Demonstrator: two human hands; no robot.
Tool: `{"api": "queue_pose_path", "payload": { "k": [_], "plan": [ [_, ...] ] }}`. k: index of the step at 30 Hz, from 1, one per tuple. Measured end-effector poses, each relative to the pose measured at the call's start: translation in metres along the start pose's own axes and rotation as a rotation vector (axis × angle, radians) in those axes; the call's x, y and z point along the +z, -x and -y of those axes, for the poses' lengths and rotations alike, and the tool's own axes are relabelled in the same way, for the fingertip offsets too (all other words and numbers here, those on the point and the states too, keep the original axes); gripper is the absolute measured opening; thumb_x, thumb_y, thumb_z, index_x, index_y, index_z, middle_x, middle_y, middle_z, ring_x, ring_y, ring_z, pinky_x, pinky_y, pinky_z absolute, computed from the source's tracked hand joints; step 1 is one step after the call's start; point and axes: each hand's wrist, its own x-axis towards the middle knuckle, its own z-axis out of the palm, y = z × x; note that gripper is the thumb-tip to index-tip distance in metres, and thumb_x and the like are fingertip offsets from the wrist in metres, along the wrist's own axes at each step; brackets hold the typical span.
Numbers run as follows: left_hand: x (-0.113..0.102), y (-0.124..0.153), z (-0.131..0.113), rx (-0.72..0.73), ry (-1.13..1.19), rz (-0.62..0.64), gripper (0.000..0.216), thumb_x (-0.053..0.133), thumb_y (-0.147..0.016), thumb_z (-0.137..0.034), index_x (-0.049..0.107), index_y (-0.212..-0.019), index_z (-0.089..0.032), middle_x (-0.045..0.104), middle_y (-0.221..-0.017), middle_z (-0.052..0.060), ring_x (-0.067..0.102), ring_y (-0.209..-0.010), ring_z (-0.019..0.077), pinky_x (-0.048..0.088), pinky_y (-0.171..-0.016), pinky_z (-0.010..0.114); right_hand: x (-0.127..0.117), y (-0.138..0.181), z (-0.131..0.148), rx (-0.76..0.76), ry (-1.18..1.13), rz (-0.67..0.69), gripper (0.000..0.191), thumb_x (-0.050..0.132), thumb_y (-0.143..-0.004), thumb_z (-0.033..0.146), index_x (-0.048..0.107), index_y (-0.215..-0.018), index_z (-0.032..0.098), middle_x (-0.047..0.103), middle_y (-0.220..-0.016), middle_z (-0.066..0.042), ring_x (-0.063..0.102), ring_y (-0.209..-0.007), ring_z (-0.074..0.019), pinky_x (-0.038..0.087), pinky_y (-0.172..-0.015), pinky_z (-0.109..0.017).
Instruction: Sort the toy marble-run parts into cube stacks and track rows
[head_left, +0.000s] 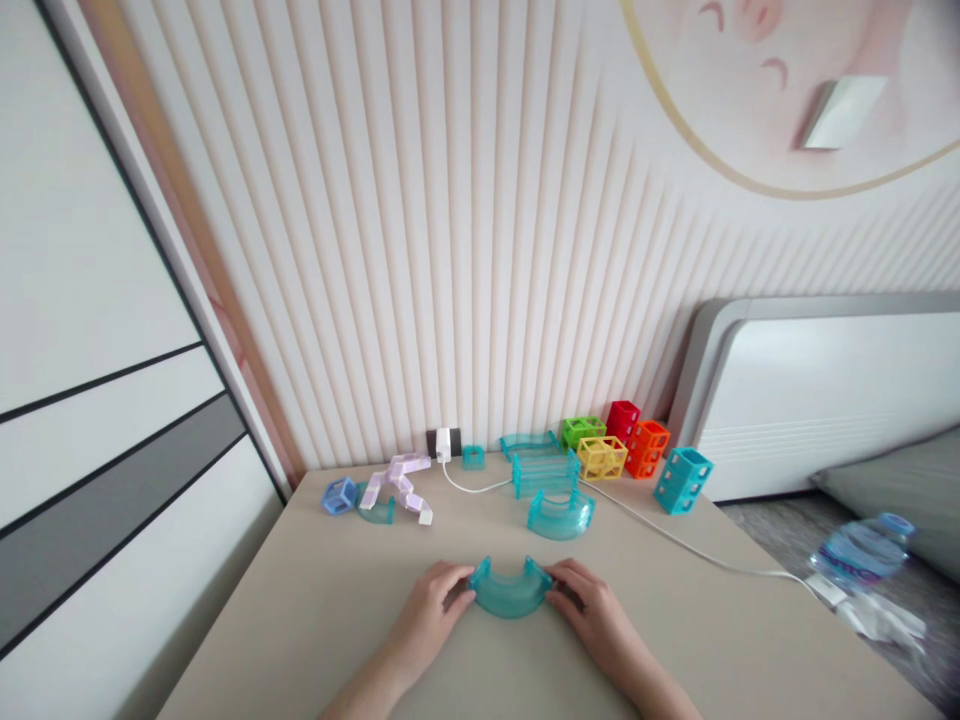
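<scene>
Between my two hands is a translucent teal curved track piece [511, 592], a half-ring with both ends turned away from me. My left hand [441, 600] pinches its left end between thumb and fingers. At the right end, my right hand [583, 598] grips it the same way. Just beyond lies another teal curved piece [561, 516], touching or very near a ribbed teal piece [544, 474]. Whether the held piece rests on the table or hangs slightly above it, I cannot tell.
Along the table's [360, 600] back stand yellow [602, 458], green [583, 432], red [622, 420], orange [646, 448] and teal [682, 480] lattice blocks. A lilac jointed piece [403, 482] and a blue block [340, 496] lie back left. A white cable [697, 553] crosses the right side from a plugged charger [444, 444].
</scene>
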Motion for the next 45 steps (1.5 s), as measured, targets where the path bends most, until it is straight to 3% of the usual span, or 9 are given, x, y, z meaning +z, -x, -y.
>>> {"api": "queue_pose_path", "payload": {
  "k": [13, 24, 34, 45],
  "plan": [
    [-0.001, 0.0, 0.003, -0.007, -0.027, -0.016, 0.015, 0.064, -0.087, -0.022, 0.071, -0.1, -0.024, 0.075, -0.095, 0.004, 0.07, -0.09, 0.0206, 0.056, -0.084, 0.033, 0.005, -0.003, -0.01, -0.014, 0.058, -0.024, 0.029, 0.054, -0.096, 0.043, 0.07, -0.084, 0.023, 0.07, -0.086, -0.004, 0.066, -0.081, -0.0206, 0.051, -0.076, -0.029],
    [-0.004, -0.002, -0.001, -0.044, -0.007, 0.024, 0.01, 0.065, -0.086, -0.018, 0.071, -0.092, -0.021, 0.073, -0.089, 0.004, 0.069, -0.085, 0.0193, 0.053, -0.081, 0.03, 0.0, -0.003, -0.002, -0.014, 0.046, -0.008, 0.026, 0.054, -0.096, 0.042, 0.072, -0.092, 0.024, 0.071, -0.092, -0.005, 0.068, -0.086, -0.0219, 0.052, -0.079, -0.029],
    [-0.003, -0.003, 0.001, -0.042, -0.051, 0.068, 0.008, 0.065, -0.085, -0.016, 0.071, -0.088, -0.021, 0.071, -0.087, 0.003, 0.067, -0.084, 0.0189, 0.05, -0.08, 0.028, 0.006, -0.002, -0.015, -0.049, 0.133, -0.034, 0.03, 0.051, -0.098, 0.042, 0.071, -0.088, 0.023, 0.069, -0.089, -0.005, 0.066, -0.083, -0.0198, 0.05, -0.078, -0.027],
    [-0.005, -0.006, -0.002, -0.02, -0.112, 0.053, 0.005, 0.066, -0.084, -0.018, 0.07, -0.082, -0.019, 0.07, -0.083, 0.004, 0.066, -0.082, 0.0201, 0.048, -0.078, 0.029, 0.005, -0.001, -0.005, -0.067, 0.234, -0.073, 0.031, 0.048, -0.099, 0.04, 0.069, -0.085, 0.023, 0.069, -0.086, -0.005, 0.066, -0.082, -0.0204, 0.05, -0.077, -0.029]
  ]
}}
